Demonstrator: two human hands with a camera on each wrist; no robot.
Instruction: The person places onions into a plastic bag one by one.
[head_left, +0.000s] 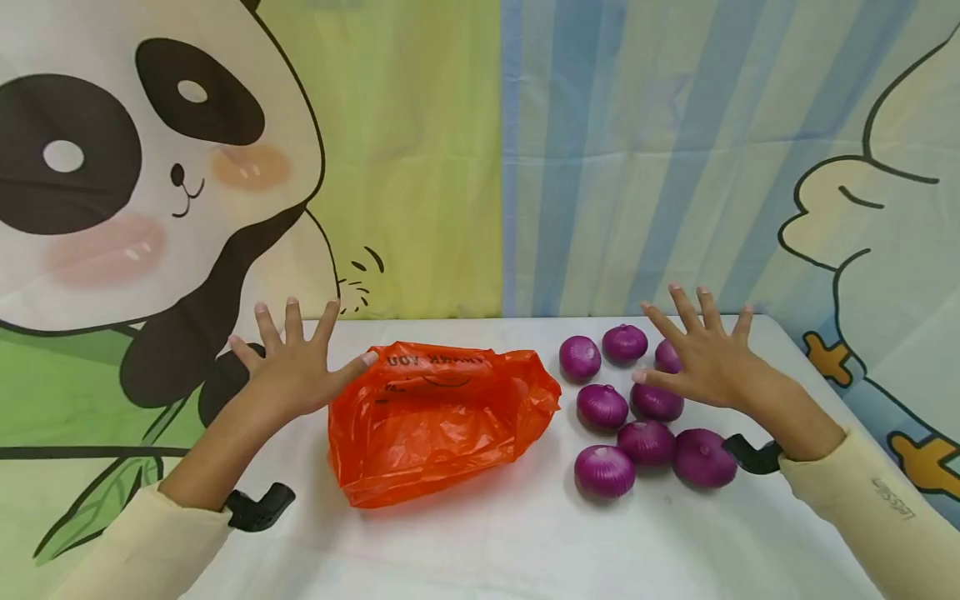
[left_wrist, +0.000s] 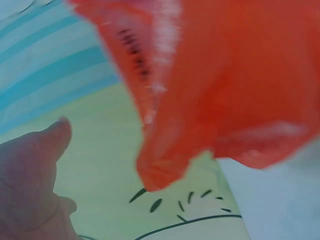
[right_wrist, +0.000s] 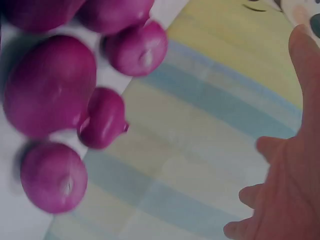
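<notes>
An orange-red plastic bag [head_left: 442, 425] with dark print lies on the white table, its mouth spread wide. My left hand [head_left: 292, 375] is raised at the bag's left side with fingers splayed, its thumb overlapping the bag's corner in the head view. In the left wrist view the bag [left_wrist: 225, 85] fills the upper right, apart from the hand [left_wrist: 30, 185]. Several purple onions [head_left: 603, 472] sit in a cluster right of the bag. My right hand [head_left: 708, 362] is spread above the onions' right side, holding nothing. The right wrist view shows onions [right_wrist: 52, 177] away from its fingers.
The white table [head_left: 480, 550] ends at a hanging cloth [head_left: 420, 167] with a panda on the left and blue stripes on the right. A black strap mount [head_left: 258, 507] sits on the left wrist, another [head_left: 752, 455] on the right.
</notes>
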